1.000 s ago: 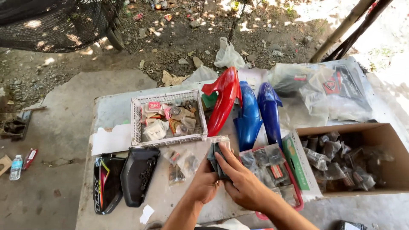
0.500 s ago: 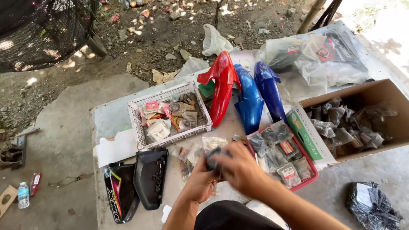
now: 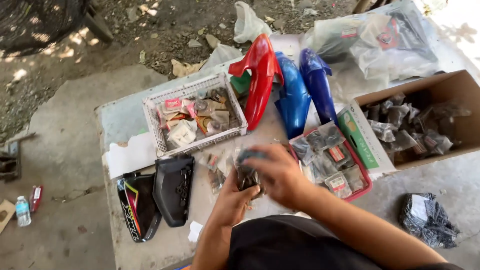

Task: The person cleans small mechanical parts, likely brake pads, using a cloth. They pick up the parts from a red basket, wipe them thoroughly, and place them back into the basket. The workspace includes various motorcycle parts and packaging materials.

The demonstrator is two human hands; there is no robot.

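Note:
Both my hands meet over the middle of a concrete table [image 3: 120, 125]. My left hand [image 3: 235, 195] and my right hand [image 3: 280, 172] grip the same small clear packet of dark parts [image 3: 246, 175], blurred by motion. Loose small packets [image 3: 215, 172] lie just left of my hands. To the right sits a red tray [image 3: 361, 187] with several bagged parts. A white plastic basket [image 3: 150, 117] of small packaged parts stands behind my hands.
A red fender [image 3: 260, 80] and two blue fenders [image 3: 295, 95] lie at the back. Black side covers [image 3: 172, 187] rest at the left front. A cardboard box [image 3: 450, 85] of bagged parts stands right. A black bag [image 3: 427, 220] and a bottle [image 3: 22, 210] lie on the ground.
The view has shifted closer and to the right. My hands stayed together on the packet, and the right hand now moves over it, blurred.

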